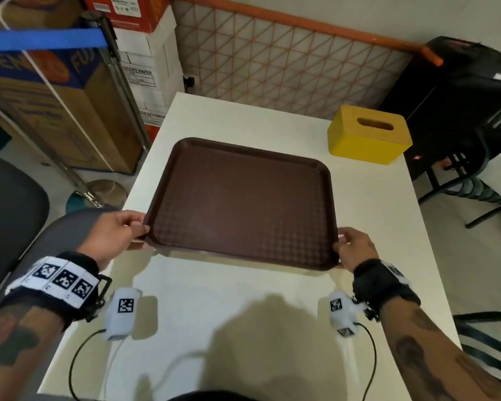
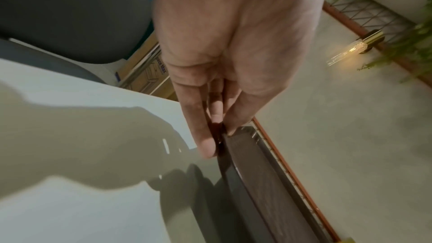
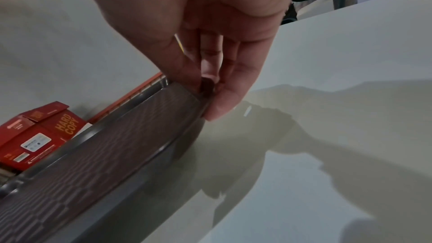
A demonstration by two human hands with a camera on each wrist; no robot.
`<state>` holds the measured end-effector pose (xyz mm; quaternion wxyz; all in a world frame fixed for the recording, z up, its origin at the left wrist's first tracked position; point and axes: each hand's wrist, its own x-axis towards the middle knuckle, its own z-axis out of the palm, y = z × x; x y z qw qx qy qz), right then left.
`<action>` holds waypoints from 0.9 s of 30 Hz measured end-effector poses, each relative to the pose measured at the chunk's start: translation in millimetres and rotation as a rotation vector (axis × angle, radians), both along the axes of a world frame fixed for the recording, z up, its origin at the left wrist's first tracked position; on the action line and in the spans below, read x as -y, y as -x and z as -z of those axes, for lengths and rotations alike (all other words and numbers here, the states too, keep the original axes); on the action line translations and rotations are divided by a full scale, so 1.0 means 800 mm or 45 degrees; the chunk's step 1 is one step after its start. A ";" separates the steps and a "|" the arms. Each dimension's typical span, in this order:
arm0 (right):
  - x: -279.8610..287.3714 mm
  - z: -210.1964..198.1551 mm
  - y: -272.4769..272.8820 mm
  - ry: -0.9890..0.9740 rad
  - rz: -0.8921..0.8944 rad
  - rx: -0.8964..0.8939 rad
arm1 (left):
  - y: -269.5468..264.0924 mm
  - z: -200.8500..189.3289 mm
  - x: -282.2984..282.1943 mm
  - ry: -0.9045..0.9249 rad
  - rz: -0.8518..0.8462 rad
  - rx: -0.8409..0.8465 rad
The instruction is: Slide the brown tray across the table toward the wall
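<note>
The brown tray is pinched at its two near corners, the left hand at 9 o'clock and the right hand at 3 o'clock, thumbs laid on the rim and fingers tucked beneath. The tray is seen at the middle of the white table. Farther off, at 1 o'clock, a yellow tissue box is set near the lattice wall.

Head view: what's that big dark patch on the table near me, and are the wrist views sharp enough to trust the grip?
Head view: the patch is the person's own shadow on the white rectangular table, with wide-angle bending at the edges. Left wrist view: background smeared, yet fingers pinching the brown textured plastic tray read clearly. Right wrist view: soft, same pinch visible.
</note>
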<state>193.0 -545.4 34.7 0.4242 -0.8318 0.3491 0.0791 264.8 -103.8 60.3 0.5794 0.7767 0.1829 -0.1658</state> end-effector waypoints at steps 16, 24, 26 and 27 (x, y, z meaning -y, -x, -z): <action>0.058 0.037 -0.247 0.152 0.019 0.044 | -0.249 0.035 0.089 -0.066 -0.071 0.063; 0.079 0.056 -0.281 0.231 0.032 0.007 | -0.292 0.050 0.111 -0.130 -0.020 0.019; 0.081 0.059 -0.279 0.218 0.044 0.001 | -0.293 0.055 0.111 -0.130 -0.013 0.017; 0.081 0.060 -0.278 0.214 0.047 -0.001 | -0.292 0.058 0.111 -0.129 -0.005 0.018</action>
